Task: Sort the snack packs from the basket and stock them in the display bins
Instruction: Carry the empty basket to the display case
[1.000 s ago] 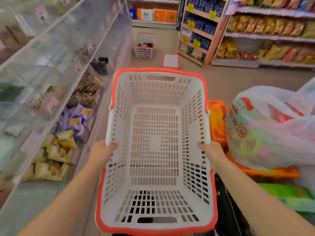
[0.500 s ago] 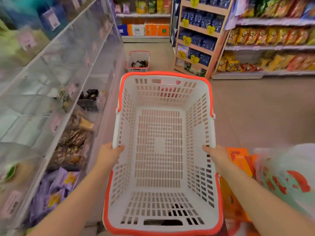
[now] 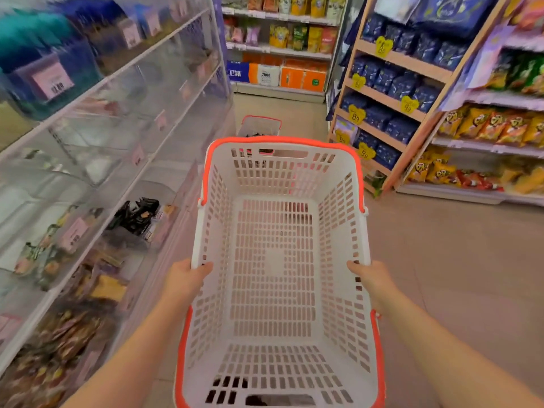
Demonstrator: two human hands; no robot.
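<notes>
— What does the head view show?

— A white basket (image 3: 273, 260) with an orange rim, held out over the aisle floor (image 3: 456, 275). Nothing lies inside it (the floor shows through the slotted bottom).

— And the hands?

— The left hand (image 3: 184, 282) grips the basket's left rim, thumb hooked over the top edge, its grip clamped on the plastic. The right hand (image 3: 372, 279) does the same on the right rim, thumb over the edge, fingers out of sight below.

— Where are the snack packs?

— In the clear display bins (image 3: 123, 160) along the left side. Dark snack packs (image 3: 137, 216) sit in a lower bin just beside the basket's left wall; brown and yellow ones fill the bins nearer the bottom left corner, though blurred.

— Anything further along?

— A second basket (image 3: 259, 126), red-rimmed, stands on the floor beyond the held one, against the bins' base. To the right, wooden shelves (image 3: 391, 95) carry blue bags with yellow price tags, and white shelves beside them hold orange and yellow bags.
</notes>
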